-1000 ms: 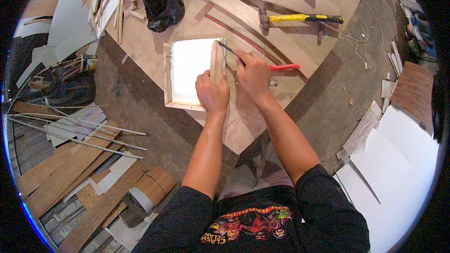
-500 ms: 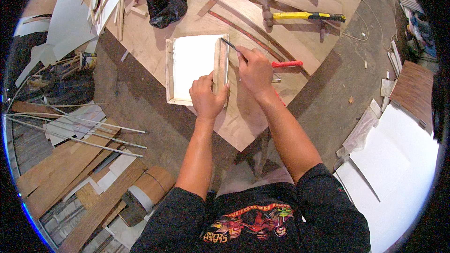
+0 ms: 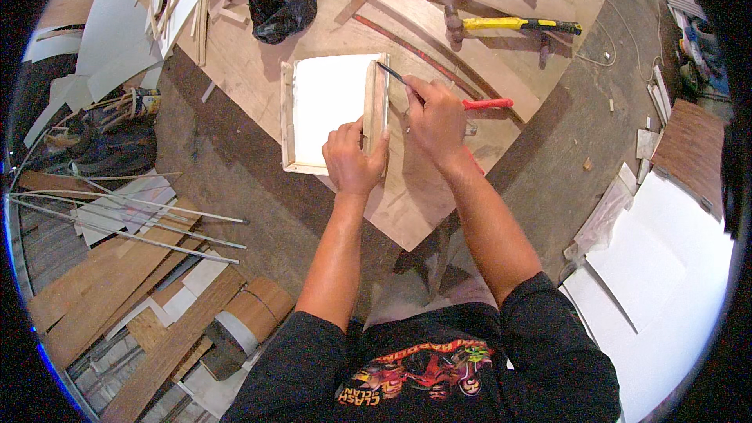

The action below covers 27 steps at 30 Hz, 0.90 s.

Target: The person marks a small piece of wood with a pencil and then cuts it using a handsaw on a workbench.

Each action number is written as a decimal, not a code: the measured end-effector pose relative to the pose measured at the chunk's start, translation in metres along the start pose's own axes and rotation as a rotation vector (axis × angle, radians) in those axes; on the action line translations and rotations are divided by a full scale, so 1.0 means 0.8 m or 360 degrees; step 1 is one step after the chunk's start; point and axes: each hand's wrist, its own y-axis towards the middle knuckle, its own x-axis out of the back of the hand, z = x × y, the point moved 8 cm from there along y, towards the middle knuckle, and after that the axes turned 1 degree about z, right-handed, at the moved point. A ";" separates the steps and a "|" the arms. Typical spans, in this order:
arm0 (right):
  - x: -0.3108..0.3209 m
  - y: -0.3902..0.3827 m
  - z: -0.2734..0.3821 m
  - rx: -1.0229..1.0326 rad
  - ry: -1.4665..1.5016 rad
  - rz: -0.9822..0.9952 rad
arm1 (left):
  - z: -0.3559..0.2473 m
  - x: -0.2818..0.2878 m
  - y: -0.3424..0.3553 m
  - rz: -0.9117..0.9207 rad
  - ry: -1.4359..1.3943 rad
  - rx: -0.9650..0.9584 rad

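Note:
My left hand grips the right wooden rail of a shallow box with a white panel, resting on the plywood worktable. My right hand is closed on a thin dark tool, whose tip touches the top end of that rail. Just beyond my right hand lies a red-handled tool, partly hidden by the hand, with a small metal piece near it.
A yellow-handled hammer, a black plastic bag and several wood strips lie on the table. On the floor are wooden offcuts at left, white sheets and a brown board at right.
Both hands, the box and the dark tool have shifted slightly right and up in view, along with the table items. The tool's tip stays at the rail's top end.

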 end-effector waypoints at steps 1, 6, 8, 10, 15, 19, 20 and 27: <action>-0.001 0.001 0.001 0.0015 0.0003 -0.0005 | 0.002 0.001 0.000 0.0014 -0.0035 0.0028; 0.001 0.006 0.003 0.0030 -0.0009 0.0003 | 0.020 -0.009 -0.004 -0.0053 0.0022 -0.0020; 0.003 0.009 0.005 0.0038 -0.0037 0.0009 | 0.019 -0.007 -0.005 -0.0067 0.0026 -0.0039; 0.005 0.011 0.013 0.0114 -0.0089 0.0057 | 0.022 -0.008 -0.003 -0.0059 0.0005 -0.0006; 0.006 0.001 0.015 0.0152 -0.0173 0.0167 | 0.039 -0.015 0.003 0.0057 -0.0151 0.0080; 0.011 -0.027 0.020 0.0121 -0.0108 0.0285 | 0.045 -0.015 0.005 0.0088 -0.0233 0.0151; 0.013 -0.036 0.022 0.0117 -0.0112 0.0282 | 0.045 -0.014 0.007 0.0092 -0.0238 0.0148; 0.014 -0.096 0.020 0.0081 -0.0080 0.0357 | 0.074 -0.030 0.023 0.0490 -0.0616 0.0511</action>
